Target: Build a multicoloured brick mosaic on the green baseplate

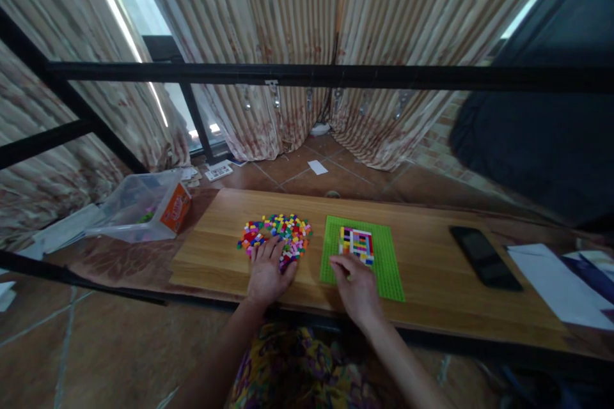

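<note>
1. Left hand (267, 271), fingers loosely spread, no grip visible, lies over the near-left bricks (290, 229).
2. Right hand (355, 281), fingers curled, hold unclear, covers the plate's (392, 278) near side, right of them.

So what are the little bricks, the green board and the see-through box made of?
The little bricks look like hard plastic, smooth-looking, in bright, even colours. The green board is probably plastic too, fairly matte, with rows of tiny bumps. The see-through box seems to be plastic, a bit cloudy, because light shows through its walls.
</note>
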Demonstrator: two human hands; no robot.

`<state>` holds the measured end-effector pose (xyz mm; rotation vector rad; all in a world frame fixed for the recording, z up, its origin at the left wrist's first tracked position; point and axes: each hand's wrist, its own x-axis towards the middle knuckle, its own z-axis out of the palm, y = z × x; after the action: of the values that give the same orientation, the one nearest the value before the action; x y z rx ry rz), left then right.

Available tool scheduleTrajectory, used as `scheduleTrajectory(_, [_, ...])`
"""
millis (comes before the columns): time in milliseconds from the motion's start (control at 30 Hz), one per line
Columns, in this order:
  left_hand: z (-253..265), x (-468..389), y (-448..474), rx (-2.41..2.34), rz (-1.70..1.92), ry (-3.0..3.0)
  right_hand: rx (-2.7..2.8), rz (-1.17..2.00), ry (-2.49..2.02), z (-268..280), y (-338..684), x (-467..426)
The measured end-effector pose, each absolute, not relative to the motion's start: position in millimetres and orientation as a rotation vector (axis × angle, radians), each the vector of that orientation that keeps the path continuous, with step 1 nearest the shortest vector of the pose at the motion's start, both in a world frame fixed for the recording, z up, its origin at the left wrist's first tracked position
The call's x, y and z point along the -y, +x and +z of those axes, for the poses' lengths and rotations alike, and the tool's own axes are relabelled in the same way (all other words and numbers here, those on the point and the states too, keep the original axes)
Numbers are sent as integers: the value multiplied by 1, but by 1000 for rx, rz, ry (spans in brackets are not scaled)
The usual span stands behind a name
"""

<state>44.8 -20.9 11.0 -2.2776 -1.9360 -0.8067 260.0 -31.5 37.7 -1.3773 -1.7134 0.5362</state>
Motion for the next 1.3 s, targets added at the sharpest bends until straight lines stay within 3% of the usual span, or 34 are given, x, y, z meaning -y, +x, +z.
scheduleTrajectory(300, [11,20,44,1930,-809,-2279,1469,390,-1671,12,338,38])
scheduleTrajectory(1300, [12,19,44,1937,-802,-2281,1353,336,-1725,16,328,26])
